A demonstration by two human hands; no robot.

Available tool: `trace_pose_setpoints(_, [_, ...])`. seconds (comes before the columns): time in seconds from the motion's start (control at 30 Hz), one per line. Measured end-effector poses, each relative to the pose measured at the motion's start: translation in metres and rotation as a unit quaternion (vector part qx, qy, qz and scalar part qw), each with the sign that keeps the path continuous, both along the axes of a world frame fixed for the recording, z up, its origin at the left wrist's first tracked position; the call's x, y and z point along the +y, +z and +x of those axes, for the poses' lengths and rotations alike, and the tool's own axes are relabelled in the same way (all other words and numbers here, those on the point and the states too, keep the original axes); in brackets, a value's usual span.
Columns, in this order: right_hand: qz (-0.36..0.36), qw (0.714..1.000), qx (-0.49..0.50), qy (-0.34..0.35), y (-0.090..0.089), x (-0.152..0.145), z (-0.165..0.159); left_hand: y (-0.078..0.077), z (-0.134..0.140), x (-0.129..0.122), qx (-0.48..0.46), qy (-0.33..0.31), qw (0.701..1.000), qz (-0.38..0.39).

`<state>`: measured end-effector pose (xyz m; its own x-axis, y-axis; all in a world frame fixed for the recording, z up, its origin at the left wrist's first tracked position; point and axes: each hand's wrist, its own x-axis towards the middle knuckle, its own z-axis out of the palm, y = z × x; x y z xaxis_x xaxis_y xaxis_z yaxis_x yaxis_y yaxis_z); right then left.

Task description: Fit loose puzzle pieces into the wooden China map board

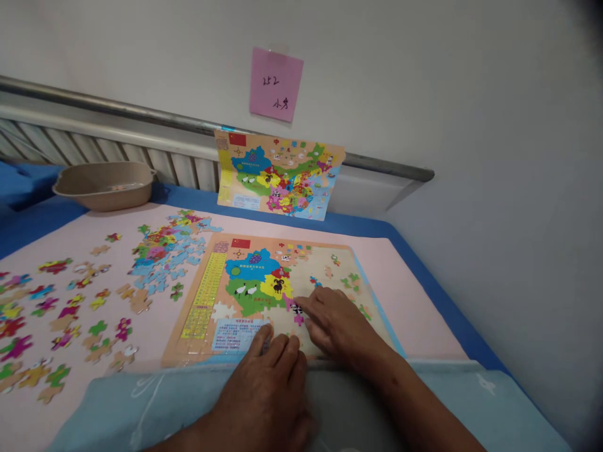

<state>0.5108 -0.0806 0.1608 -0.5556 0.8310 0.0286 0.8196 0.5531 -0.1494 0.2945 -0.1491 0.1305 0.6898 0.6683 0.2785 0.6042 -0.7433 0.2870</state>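
Observation:
A map jigsaw board [188, 339], partly filled with pieces, lies on the pink surface in front of me. My right hand [336, 323] reaches over its middle, the index finger and thumb at a pink puzzle piece with a panda picture [296, 309]. That piece sits beside the yellow and green areas of the map. My left hand [271, 376] rests on the board's near edge, its fingers stretched out by the printed blue text box [230, 336] and holding nothing. Several loose green and orange pieces [351, 282] lie on the board's bare right part.
Many loose puzzle pieces [101, 339] are spread to the left, with a multicoloured cluster [164, 251] beside the board. A printed reference map [277, 179] leans against the metal rail [386, 166]. A beige basin [106, 185] stands at the back left. A pink note [276, 85] hangs on the wall.

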Motion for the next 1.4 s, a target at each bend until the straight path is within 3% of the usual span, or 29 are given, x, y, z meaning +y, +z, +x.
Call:
trace_pose_setpoints(0.6, [-0.007,1.000,0.001,0.007,0.0026,-0.0005,-0.0052,0.0010,-0.0002,-0.0006,0.022,-0.004,0.999,-0.039])
trace_pose_setpoints(0.9, [-0.025,0.999,0.015,-0.035,0.0025,0.0015,-0.0026,0.0006,0.0018,0.0007,0.009,-0.002,1.000,-0.005])
trace_pose_setpoints(1.4, [-0.011,0.999,0.015,-0.044,0.0059,-0.0001,-0.0038,0.0021,-0.0015,-0.0006,-0.014,0.004,0.999,0.030])
